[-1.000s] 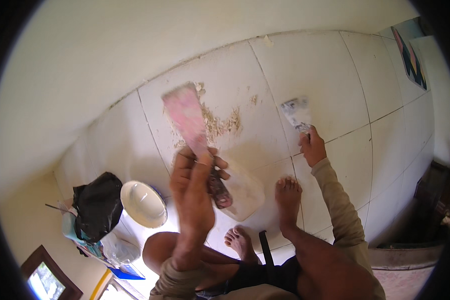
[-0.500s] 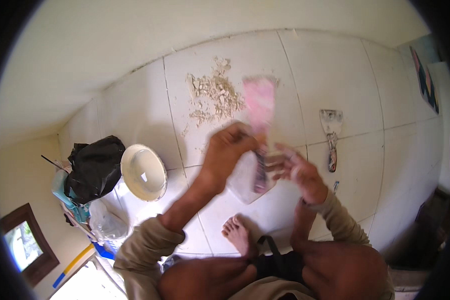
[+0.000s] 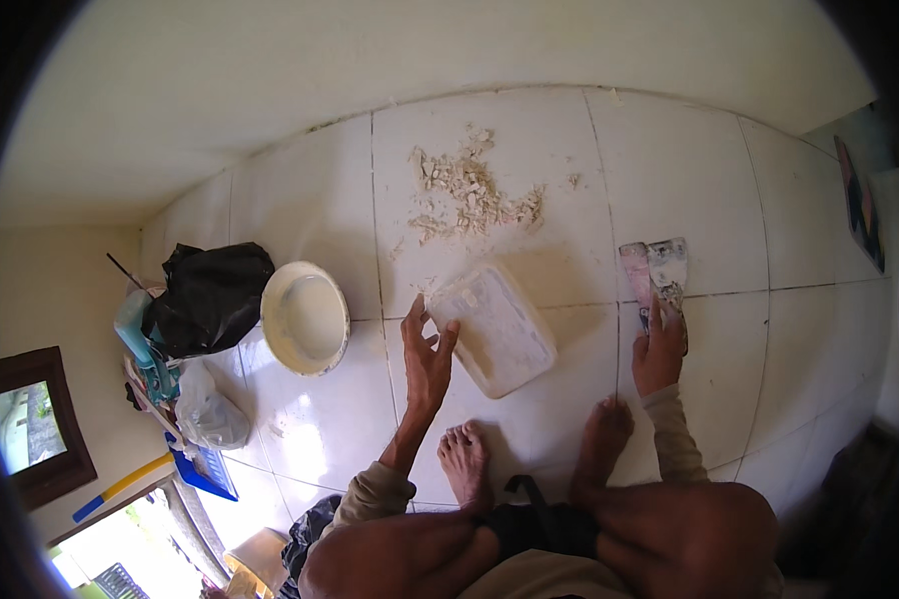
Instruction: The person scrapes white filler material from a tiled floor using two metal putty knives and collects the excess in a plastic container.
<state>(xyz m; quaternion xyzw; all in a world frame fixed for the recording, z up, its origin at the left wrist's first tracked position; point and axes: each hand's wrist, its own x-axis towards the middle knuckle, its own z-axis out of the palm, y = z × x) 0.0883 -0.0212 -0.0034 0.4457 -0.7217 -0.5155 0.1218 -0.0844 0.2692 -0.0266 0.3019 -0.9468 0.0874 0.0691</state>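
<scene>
Our right hand (image 3: 657, 356) covers the handles of two scrapers (image 3: 657, 270), grip hidden; blades point away from us. Our left hand (image 3: 427, 356), fingers spread, touches the tilted plastic tray (image 3: 494, 327) beside it.

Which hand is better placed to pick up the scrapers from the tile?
Right. The right hand already rests on the handles of the two scrapers lying on the floor tile. The left hand is at the near edge of the rectangular plastic tray, well away from them.

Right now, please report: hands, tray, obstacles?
Left hand open, fingertips on tray edge. Right hand on scrapers on floor. Debris pile beyond tray.
</scene>
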